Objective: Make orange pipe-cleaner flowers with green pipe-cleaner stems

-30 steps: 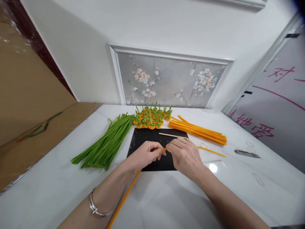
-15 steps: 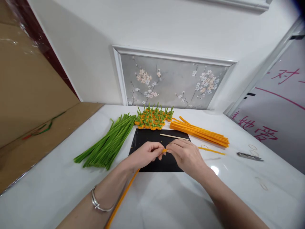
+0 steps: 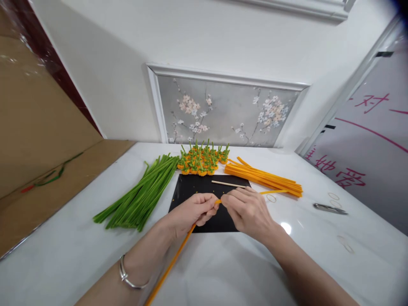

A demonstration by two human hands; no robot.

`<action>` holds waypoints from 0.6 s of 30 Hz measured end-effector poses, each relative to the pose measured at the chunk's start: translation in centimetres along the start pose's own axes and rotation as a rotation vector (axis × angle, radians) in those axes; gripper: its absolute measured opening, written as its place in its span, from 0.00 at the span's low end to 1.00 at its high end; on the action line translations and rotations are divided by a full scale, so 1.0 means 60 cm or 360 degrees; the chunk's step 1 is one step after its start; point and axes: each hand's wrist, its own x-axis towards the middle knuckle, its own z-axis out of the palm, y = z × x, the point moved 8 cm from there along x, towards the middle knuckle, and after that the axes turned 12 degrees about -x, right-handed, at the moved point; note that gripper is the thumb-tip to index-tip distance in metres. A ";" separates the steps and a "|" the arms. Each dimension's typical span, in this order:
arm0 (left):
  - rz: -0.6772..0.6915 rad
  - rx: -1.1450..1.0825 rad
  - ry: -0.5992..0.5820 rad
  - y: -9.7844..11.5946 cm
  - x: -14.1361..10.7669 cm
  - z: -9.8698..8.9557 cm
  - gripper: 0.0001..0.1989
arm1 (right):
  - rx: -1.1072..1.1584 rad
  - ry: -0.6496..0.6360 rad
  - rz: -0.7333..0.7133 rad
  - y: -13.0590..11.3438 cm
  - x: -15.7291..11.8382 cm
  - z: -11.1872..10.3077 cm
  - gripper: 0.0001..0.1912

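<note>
My left hand (image 3: 199,209) is closed in a pinch on an orange pipe cleaner (image 3: 174,262), whose long tail runs down toward the bottom edge. Close beside it, my right hand (image 3: 247,209) pinches the same orange strand; a short bit shows between the fingertips. An orange end sticks out to the right behind the right hand. Both hands are held over a black mat (image 3: 186,187) sprinkled with small orange bits. A thin pale stick (image 3: 228,184) lies on the mat, just beyond the right hand. How the strand is bent inside the fingers is hidden.
Green pipe cleaners (image 3: 137,195) lie in a bundle at left. Several small orange-and-green pompom pieces (image 3: 202,159) stand behind the mat. Orange pipe cleaners (image 3: 264,176) are stacked at right, near scissors or snips (image 3: 330,208) and rubber bands (image 3: 346,244). Cardboard (image 3: 47,170) borders the left.
The view has shifted slightly. Both hands keep their pinch on the orange pipe cleaner, and its right end now points a little higher. The left hand's fingers have turned slightly.
</note>
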 end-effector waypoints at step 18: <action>0.0225 0.0767 0.0223 0.030 0.000 -0.007 0.19 | -0.0285 -0.0045 -0.0112 -0.010 0.002 0.006 0.11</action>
